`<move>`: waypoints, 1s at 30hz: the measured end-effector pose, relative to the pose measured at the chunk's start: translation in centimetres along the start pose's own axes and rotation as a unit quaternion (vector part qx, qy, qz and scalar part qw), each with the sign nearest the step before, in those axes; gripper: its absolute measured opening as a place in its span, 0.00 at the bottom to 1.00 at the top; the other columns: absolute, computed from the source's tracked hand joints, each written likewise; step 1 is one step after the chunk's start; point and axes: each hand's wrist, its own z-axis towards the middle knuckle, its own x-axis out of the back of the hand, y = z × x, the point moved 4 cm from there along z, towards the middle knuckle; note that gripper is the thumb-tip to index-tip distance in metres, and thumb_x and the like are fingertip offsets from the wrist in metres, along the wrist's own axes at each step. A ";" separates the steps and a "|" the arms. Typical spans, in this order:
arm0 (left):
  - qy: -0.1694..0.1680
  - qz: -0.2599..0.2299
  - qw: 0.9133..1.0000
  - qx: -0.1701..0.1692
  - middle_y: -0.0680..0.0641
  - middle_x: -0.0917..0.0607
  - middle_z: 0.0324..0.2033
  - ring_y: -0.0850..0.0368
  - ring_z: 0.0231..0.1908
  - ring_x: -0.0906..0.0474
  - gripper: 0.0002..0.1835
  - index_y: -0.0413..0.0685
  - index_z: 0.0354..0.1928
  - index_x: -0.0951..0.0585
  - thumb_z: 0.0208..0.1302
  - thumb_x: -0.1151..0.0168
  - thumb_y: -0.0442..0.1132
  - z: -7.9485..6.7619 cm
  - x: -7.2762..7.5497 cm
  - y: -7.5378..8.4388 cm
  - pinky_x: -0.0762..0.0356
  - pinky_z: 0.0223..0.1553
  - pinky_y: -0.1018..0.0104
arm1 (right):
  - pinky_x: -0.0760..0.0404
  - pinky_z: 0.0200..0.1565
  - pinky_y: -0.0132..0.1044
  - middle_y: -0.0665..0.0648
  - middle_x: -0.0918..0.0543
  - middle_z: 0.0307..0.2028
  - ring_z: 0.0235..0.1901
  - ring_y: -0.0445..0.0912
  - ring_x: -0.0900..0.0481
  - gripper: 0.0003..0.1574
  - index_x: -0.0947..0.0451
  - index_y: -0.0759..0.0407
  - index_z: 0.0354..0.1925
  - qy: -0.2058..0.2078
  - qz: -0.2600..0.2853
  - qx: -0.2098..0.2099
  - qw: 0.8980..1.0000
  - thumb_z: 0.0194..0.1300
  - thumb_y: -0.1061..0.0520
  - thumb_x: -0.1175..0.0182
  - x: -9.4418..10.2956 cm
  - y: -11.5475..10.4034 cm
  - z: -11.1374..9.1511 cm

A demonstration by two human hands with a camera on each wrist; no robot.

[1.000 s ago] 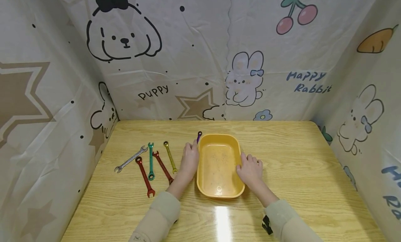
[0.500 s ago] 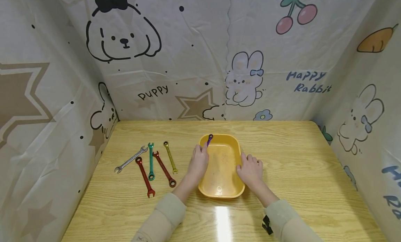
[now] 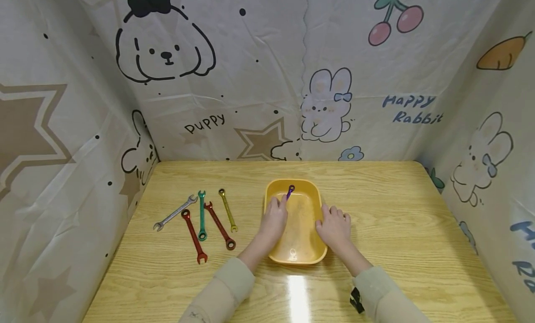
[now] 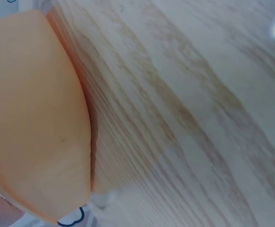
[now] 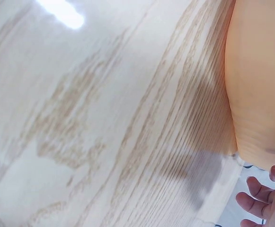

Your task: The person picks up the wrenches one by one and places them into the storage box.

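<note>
From my remote station I observe the left hand (image 3: pixel 273 217), fingers closed on a slim purple metal wrench (image 3: pixel 291 189), its ring end projecting forward; the rest is hidden by the hand. The wrench is over the far half of a yellow, rounded rectangular tray (image 3: pixel 298 234); I cannot tell whether it touches the floor. The right hand (image 3: pixel 336 227) holds the tray's right rim, thumb over the edge, outer fingers loosely bent. Left of the tray, on a wood-grained table (image 3: pixel 397 220), lie a yellow-green metal wrench (image 3: pixel 227 210), a dark red metal wrench (image 3: pixel 219 225), a green metal wrench (image 3: pixel 202 216), a bright red metal wrench (image 3: pixel 194 237) and a silver metal wrench (image 3: pixel 175 213).
</note>
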 end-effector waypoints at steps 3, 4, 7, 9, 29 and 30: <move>-0.006 0.003 1.000 0.002 0.42 0.29 0.31 0.51 0.31 0.27 0.20 0.33 0.53 0.26 0.56 0.42 0.29 -0.1 -0.4 0.1 0.23 0.29 0.68 | 0.39 0.49 0.58 0.63 0.26 0.38 0.41 0.59 0.30 0.19 0.33 0.60 0.47 0.002 0.000 -0.001 1.000 0.59 0.52 0.49 0.0 0.1 0.0; -0.008 0.005 1.000 0.001 0.41 0.29 0.31 0.51 0.31 0.27 0.20 0.33 0.53 0.26 0.56 0.42 0.29 -0.2 -0.5 0.2 0.23 0.29 0.67 | 0.39 0.49 0.58 0.63 0.26 0.38 0.42 0.59 0.30 0.20 0.33 0.60 0.47 0.002 -0.002 -0.002 1.000 0.59 0.52 0.49 -0.1 0.1 0.0; -0.019 0.009 1.000 -0.001 0.41 0.28 0.31 0.50 0.32 0.27 0.20 0.34 0.53 0.26 0.56 0.42 0.30 -0.3 -0.7 0.4 0.23 0.31 0.66 | 0.39 0.49 0.58 0.63 0.26 0.38 0.42 0.59 0.30 0.21 0.33 0.60 0.48 0.003 -0.006 -0.001 1.000 0.59 0.51 0.49 -0.2 0.2 0.1; -0.029 0.011 1.000 -0.001 0.41 0.28 0.32 0.50 0.32 0.27 0.20 0.34 0.53 0.26 0.57 0.43 0.30 -0.3 -0.9 0.6 0.23 0.30 0.67 | 0.39 0.49 0.58 0.63 0.26 0.38 0.42 0.59 0.30 0.21 0.34 0.61 0.48 0.004 -0.008 -0.002 1.000 0.59 0.51 0.49 -0.2 0.2 0.1; -0.048 0.085 0.995 -0.033 0.40 0.26 0.32 0.52 0.32 0.24 0.17 0.35 0.51 0.24 0.59 0.46 0.27 -0.9 -2.9 1.7 0.23 0.29 0.72 | 0.38 0.49 0.58 0.64 0.26 0.38 0.42 0.59 0.29 0.22 0.34 0.61 0.48 0.004 -0.010 -0.002 1.000 0.59 0.51 0.49 -0.1 0.1 0.1; -0.049 0.087 0.994 -0.034 0.40 0.26 0.32 0.52 0.32 0.24 0.17 0.35 0.51 0.24 0.58 0.46 0.27 -0.9 -3.0 1.7 0.23 0.29 0.72 | 0.38 0.49 0.58 0.64 0.26 0.38 0.42 0.59 0.29 0.22 0.34 0.61 0.49 0.005 -0.010 -0.001 1.000 0.59 0.51 0.49 -0.1 0.1 0.1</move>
